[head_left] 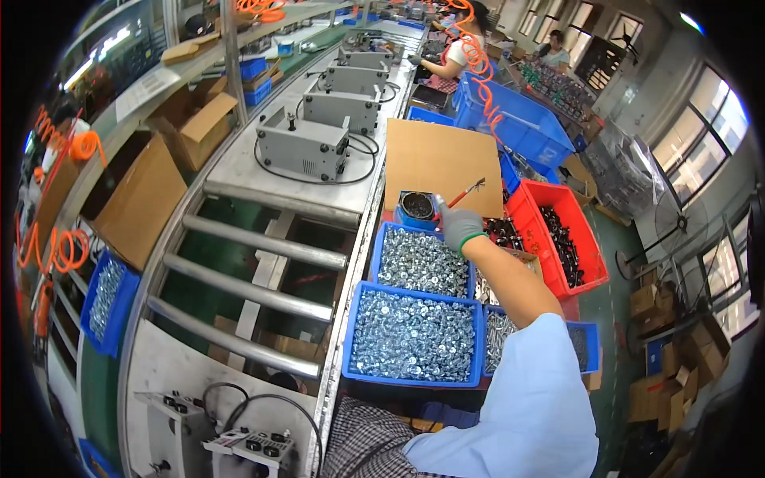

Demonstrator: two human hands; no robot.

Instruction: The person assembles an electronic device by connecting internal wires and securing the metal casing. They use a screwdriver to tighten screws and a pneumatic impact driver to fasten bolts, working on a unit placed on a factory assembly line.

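The right hand (460, 225), in a grey glove, is closed around a red-handled brush (464, 193) and holds it just over the near edge of the cardboard sheet (441, 159). Beside the glove sits a small blue tub (417, 209) with a dark inside. The brush is thin, with a dark tip pointing up and right. 2 blue bins of silver screws (414, 334) lie below, and 1 red bin (558, 235) at the right. 4 grey boxes (303, 147) stand on the conveyor. The left hand is not visible.

A roller conveyor (263, 247) carries grey boxy machines (303, 147); the bench beside it holds blue bins (414, 381) of silvery parts.
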